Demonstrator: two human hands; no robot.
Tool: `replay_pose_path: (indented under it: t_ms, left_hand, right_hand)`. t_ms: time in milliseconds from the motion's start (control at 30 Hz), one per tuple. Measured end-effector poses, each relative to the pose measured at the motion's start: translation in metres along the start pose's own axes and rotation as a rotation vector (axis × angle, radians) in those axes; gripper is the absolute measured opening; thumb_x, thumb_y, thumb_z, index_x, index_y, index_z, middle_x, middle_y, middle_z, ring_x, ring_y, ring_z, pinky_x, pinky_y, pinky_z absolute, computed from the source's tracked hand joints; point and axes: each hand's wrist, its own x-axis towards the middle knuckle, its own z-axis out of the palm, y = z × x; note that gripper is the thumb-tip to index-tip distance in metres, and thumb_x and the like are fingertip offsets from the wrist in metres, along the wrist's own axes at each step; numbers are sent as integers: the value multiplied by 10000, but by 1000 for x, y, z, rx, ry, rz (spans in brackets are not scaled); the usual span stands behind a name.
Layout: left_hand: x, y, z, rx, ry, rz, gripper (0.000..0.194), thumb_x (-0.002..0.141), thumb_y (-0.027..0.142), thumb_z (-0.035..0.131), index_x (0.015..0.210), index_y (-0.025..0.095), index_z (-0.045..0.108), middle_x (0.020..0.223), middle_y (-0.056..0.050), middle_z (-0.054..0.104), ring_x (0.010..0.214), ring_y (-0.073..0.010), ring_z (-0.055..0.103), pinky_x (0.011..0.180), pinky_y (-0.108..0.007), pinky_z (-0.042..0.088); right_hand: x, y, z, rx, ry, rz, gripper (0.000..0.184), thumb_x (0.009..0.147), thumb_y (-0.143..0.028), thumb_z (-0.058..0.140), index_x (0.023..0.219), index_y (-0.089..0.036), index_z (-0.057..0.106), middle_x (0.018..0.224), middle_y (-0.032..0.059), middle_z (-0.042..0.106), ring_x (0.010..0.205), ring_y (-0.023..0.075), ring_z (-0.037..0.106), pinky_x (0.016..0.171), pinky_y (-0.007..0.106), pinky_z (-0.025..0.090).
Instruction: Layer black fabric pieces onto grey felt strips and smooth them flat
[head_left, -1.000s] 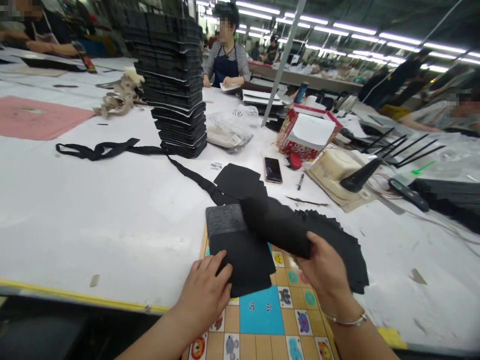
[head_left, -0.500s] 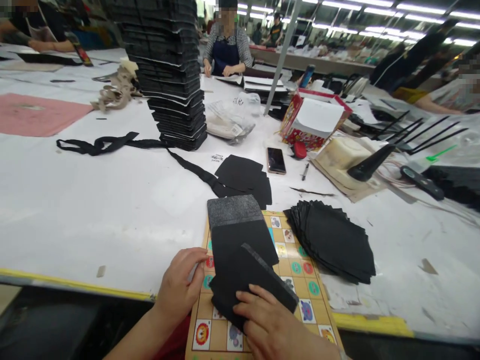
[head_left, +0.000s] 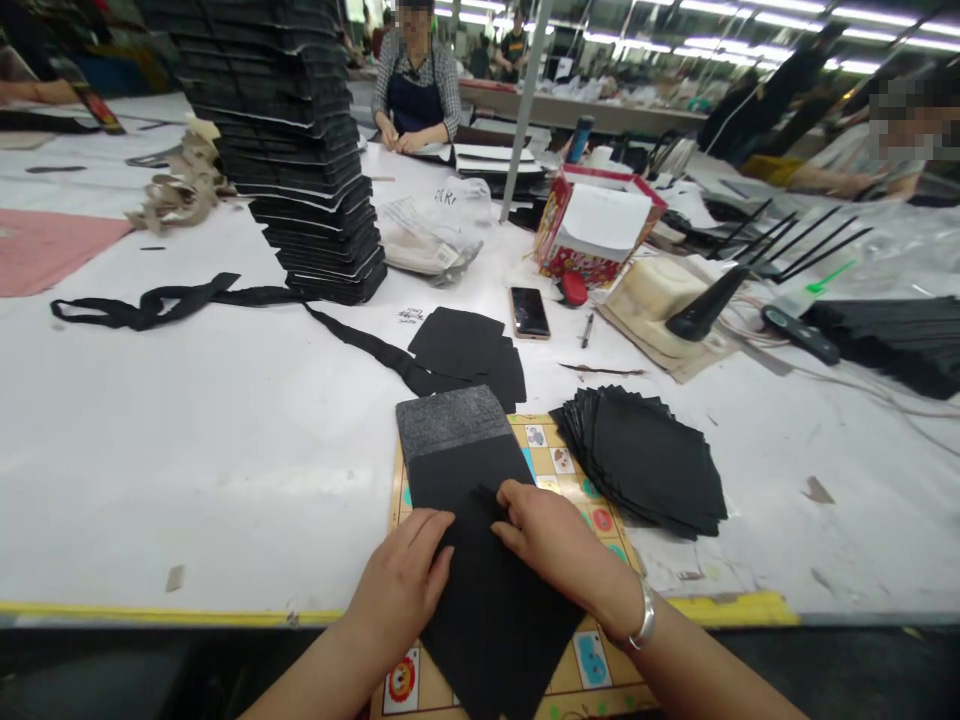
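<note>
Black flat pieces (head_left: 472, 455) with a grey fuzzy band at the far end lie on a tan board (head_left: 587, 680) printed with animal pictures. My left hand (head_left: 405, 570) rests along their left edge, fingers stretched and thumb apart. My right hand (head_left: 555, 545), a silver bracelet at its wrist, has its fingers curled in over the middle of the black pieces, pinching a dark edge or flap there that is blurred. Black material also reaches below both hands toward me. To the right, a fanned stack of black pieces (head_left: 649, 460) overlaps the board's edge.
A tall stack of black pieces (head_left: 300, 150) stands at the back left, beside a black strap (head_left: 150, 305). More black pieces (head_left: 469, 350), a phone (head_left: 529, 312), a pen (head_left: 587, 330) and a red box (head_left: 592, 225) lie beyond the board. A co-worker (head_left: 416, 90) sits opposite.
My right hand has moved away from me, up the black pieces, and its fingers have curled in. The slanted grey-edged piece no longer shows. My left hand has shifted onto the pieces' edge.
</note>
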Motion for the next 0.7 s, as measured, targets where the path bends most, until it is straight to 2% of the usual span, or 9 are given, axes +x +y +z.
replay_pose_path:
  t_ms: [67, 167, 267, 433, 533, 700]
  left_hand:
    - [-10, 3, -6, -25, -24, -4, 239, 853, 154, 428, 1080, 168, 501, 876, -51, 618, 775, -143, 612, 672, -252, 525]
    - [-23, 9, -18, 10, -37, 85, 165, 865, 168, 436, 1000, 181, 529, 739, -15, 595, 639, -122, 574, 584, -231, 484]
    - [-23, 9, -25, 164, -4, 184, 168, 858, 154, 451, 971, 184, 571, 754, -27, 612, 681, -141, 564, 645, -274, 469]
    - [-14, -5, -20, 421, 62, 105, 264, 851, 250, 488, 1075, 151, 585, 1055, -89, 643, 934, -227, 554, 775, -373, 433]
    - [-13, -11, -15, 443, 29, 80, 304, 843, 294, 505, 1095, 143, 585, 1101, -85, 637, 947, -229, 545, 780, -373, 414]
    - [-14, -10, -17, 456, 28, 70, 301, 835, 308, 513, 1088, 166, 592, 1121, -84, 630, 957, -224, 541, 773, -357, 393]
  right_hand:
    - [4, -6, -8, 48, -18, -96, 64, 780, -188, 612, 813, -188, 558, 748, 9, 591, 674, 142, 553, 571, 225, 354]
    - [14, -16, -12, 61, -30, -268, 40, 794, -195, 608, 785, -187, 570, 787, 12, 591, 729, 140, 551, 620, 220, 362]
    - [28, -25, -9, -1, -67, -391, 39, 806, -211, 604, 801, -180, 582, 805, 24, 604, 767, 155, 565, 658, 235, 371]
    - [39, -29, -1, -71, -49, -351, 122, 800, -251, 617, 885, -171, 580, 838, 39, 612, 763, 171, 577, 651, 252, 389]
    - [34, -26, 4, -86, 22, -326, 210, 801, -295, 624, 950, -158, 572, 871, 59, 604, 813, 196, 572, 702, 282, 414]
    - [25, -18, 20, -137, 186, -370, 93, 867, -220, 525, 904, -174, 596, 829, 54, 583, 768, 186, 550, 703, 301, 427]
